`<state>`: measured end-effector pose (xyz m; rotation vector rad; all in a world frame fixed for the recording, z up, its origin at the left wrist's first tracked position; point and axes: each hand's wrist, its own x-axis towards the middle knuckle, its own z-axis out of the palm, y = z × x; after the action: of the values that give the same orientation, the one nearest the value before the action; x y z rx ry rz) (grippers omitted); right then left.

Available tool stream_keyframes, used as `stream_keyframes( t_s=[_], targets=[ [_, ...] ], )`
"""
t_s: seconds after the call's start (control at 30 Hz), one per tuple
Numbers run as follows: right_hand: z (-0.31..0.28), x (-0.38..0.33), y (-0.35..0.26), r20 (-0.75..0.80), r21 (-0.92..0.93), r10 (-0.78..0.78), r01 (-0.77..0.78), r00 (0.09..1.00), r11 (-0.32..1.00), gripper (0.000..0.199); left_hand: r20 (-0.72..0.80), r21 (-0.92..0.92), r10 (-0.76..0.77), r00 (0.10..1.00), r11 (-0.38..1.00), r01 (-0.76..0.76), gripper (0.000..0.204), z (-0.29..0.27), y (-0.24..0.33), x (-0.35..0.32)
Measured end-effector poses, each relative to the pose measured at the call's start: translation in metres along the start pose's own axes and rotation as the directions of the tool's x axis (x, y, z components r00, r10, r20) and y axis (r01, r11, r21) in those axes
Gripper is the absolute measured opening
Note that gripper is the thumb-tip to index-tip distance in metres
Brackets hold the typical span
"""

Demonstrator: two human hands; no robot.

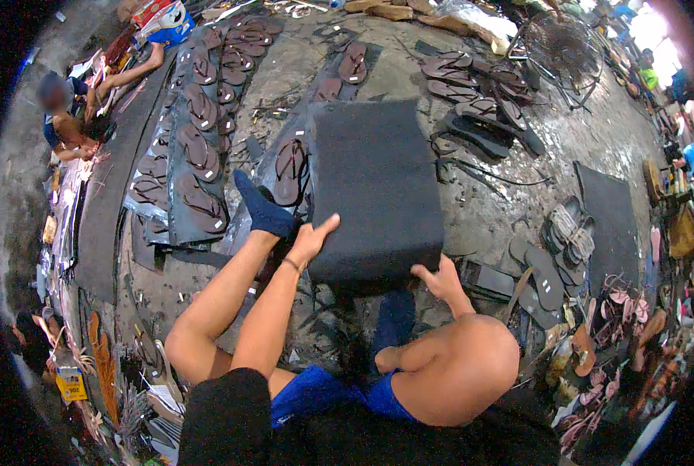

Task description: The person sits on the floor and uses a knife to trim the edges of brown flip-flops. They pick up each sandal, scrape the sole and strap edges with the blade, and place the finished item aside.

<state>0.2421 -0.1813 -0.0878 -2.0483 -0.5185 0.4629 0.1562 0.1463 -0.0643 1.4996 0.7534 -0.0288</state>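
A large black sheet (374, 175), matte and slightly textured, lies between my legs and reaches away from me, its near edge bent down in a rounded curve. My left hand (310, 242) grips its near left edge, thumb on top and fingers partly hidden. At the near right corner my right hand (441, 281) pinches the same sheet, the thumb toward me and the other fingers mostly out of sight. Just left of the sheet sits a brown flip-flop (291, 172), close to my left foot in a dark blue sock (260, 203).
Rows of brown flip-flops (202, 147) lie on sheeting at the left. More sandals (479, 105) are grouped at the far right, with loose soles (545, 276) nearer. A flat dark sheet (607, 217) and cut straps (622, 307) lie rightward. Another person (71, 116) sits far left.
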Motion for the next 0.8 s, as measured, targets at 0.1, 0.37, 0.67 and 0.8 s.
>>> stream_keyframes(
  t_s=[0.1,0.37,0.67,0.8],
  targets=[
    [-0.003,0.017,-0.039,-0.064,0.002,-0.025,0.025,0.998,1.0,0.042,0.051,-0.247,0.005,0.999,0.969,0.008,0.058,-0.02,0.023,0.01],
    [-0.027,0.071,-0.013,-0.025,-0.097,0.375,-0.375,0.927,0.922,0.062,0.121,0.378,0.374,0.92,0.839,-0.391,0.053,0.026,-0.054,-0.1],
    [-0.055,0.018,-0.041,0.083,0.007,0.021,-0.022,0.996,1.0,0.039,-0.025,0.25,0.256,0.966,0.937,-0.242,0.055,0.027,0.055,-0.043],
    [-0.031,0.043,-0.025,-0.109,-0.141,0.105,-0.12,0.988,0.983,0.051,-0.285,0.253,0.179,0.942,0.962,-0.106,0.064,0.051,0.005,0.027]
  ],
)
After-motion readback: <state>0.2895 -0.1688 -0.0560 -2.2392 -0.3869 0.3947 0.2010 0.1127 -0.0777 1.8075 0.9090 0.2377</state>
